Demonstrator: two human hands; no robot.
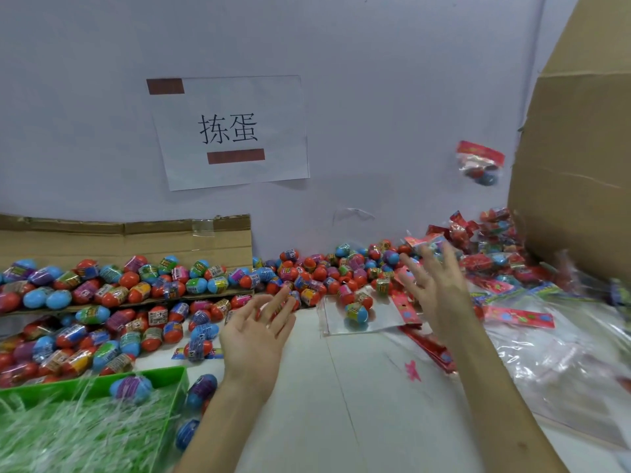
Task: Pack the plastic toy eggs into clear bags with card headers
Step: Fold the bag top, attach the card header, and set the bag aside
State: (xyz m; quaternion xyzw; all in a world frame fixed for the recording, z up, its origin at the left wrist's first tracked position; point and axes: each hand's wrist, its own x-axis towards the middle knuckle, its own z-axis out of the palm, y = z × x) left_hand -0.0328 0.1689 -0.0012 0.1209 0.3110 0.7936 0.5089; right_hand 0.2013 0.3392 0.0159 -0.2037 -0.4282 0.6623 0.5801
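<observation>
Both grips slack and empty: left hand (pixel 254 331) palm-up, right hand (pixel 435 285) fingers spread. Packed bag (pixel 479 163) with red card header airborne beside cardboard box (pixel 577 172). Loose toy eggs (pixel 307 271) heaped on surface (pixel 358 387) against wall (pixel 375 97)

1 head view | looks forward, down | close over table (pixel 358 404) | facing wall (pixel 375 80)

Glossy plastic eggs (pixel 191 285) in shiny printed wrap — matt brown cardboard (pixel 577 172), crinkly clear bags (pixel 553 363), shredded paper (pixel 68 435).
</observation>
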